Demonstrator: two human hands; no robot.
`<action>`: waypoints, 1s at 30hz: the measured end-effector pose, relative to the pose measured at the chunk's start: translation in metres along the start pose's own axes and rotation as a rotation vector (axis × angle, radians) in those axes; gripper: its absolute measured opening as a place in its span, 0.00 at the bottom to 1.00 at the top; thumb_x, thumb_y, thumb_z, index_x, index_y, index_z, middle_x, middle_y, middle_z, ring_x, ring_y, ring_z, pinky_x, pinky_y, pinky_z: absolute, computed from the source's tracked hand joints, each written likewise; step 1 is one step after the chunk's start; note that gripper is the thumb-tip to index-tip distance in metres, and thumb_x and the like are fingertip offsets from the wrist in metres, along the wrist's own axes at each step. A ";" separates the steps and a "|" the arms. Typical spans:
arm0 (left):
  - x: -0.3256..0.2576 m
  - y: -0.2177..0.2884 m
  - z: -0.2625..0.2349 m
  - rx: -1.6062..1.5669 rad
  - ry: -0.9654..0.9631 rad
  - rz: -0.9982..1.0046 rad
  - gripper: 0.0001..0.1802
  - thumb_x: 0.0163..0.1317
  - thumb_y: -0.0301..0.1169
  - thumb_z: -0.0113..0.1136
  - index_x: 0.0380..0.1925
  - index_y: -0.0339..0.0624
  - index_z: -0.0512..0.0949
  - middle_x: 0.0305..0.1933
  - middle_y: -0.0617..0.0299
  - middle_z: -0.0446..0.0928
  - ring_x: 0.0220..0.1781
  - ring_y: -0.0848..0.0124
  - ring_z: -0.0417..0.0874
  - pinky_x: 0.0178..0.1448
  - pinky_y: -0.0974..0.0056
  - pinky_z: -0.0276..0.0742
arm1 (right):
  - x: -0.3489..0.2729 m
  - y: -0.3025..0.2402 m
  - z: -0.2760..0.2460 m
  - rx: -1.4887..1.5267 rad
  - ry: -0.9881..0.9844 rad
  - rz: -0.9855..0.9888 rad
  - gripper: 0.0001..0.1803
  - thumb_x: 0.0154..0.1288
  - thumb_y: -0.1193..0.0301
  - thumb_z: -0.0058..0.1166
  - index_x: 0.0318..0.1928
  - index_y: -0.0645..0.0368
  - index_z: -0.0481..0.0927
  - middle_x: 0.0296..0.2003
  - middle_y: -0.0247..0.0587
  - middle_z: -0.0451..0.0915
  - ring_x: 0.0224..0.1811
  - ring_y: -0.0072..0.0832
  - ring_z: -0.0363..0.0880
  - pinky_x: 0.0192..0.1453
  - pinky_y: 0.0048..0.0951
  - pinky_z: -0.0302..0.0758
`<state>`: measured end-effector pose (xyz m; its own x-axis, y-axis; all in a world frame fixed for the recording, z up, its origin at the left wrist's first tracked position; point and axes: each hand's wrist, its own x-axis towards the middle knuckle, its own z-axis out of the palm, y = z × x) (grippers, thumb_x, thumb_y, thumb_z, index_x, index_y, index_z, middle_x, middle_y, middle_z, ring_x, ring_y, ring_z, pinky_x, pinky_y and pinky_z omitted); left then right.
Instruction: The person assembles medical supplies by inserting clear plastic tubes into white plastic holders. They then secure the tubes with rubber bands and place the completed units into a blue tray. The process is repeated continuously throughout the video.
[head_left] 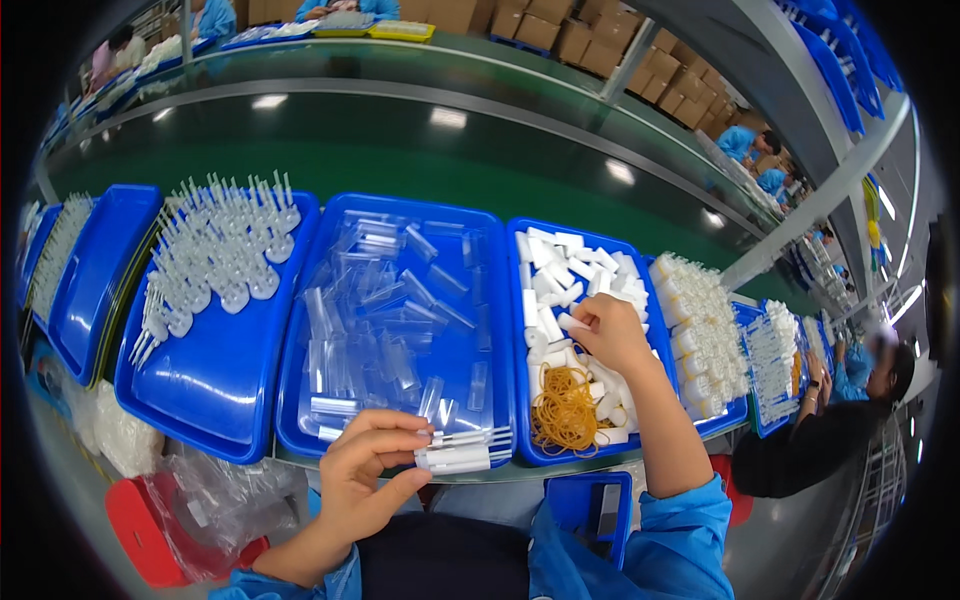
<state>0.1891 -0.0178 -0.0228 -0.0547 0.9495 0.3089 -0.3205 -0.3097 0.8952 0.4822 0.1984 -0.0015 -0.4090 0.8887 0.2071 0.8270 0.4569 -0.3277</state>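
Head view: the left hand (365, 470) is closed on a small bundle of white tubes (458, 456), held level above the near edge of the worktop (560, 468), just in front of the blue tray of clear sleeves (400, 320). The right hand (608, 335) reaches into the blue tray of white caps (585, 340), fingertips pinched on one white cap (572, 322). A heap of tan rubber bands (565, 405) lies at that tray's near end. A tray of clear stemmed parts (215, 320) sits toward the left end.

head fisheye | looks down, close | blue trays (400, 440) ahead
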 end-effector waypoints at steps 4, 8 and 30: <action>0.004 0.005 -0.004 0.067 0.043 0.007 0.21 0.54 0.14 0.66 0.50 0.29 0.77 0.57 0.46 0.69 0.59 0.60 0.78 0.62 0.58 0.81 | -0.005 -0.004 -0.005 0.061 0.125 -0.101 0.06 0.50 0.75 0.66 0.27 0.60 0.80 0.28 0.43 0.81 0.28 0.33 0.81 0.35 0.32 0.75; 0.002 0.007 -0.007 0.126 0.043 0.002 0.24 0.52 0.15 0.69 0.52 0.30 0.77 0.59 0.48 0.68 0.59 0.61 0.78 0.63 0.59 0.80 | -0.027 -0.037 -0.031 0.415 0.220 -0.069 0.05 0.56 0.79 0.63 0.33 0.63 0.80 0.32 0.40 0.81 0.35 0.25 0.79 0.42 0.27 0.74; 0.001 0.000 -0.001 0.349 0.033 0.144 0.23 0.48 0.21 0.73 0.47 0.35 0.83 0.52 0.50 0.78 0.53 0.60 0.82 0.54 0.63 0.79 | -0.097 -0.130 -0.018 1.107 -0.104 0.096 0.09 0.59 0.84 0.58 0.42 0.68 0.83 0.36 0.42 0.83 0.40 0.22 0.80 0.57 0.26 0.68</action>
<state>0.1877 -0.0173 -0.0228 -0.1083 0.8942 0.4344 0.0342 -0.4333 0.9006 0.4213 0.0528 0.0371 -0.4348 0.8973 0.0759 0.0783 0.1216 -0.9895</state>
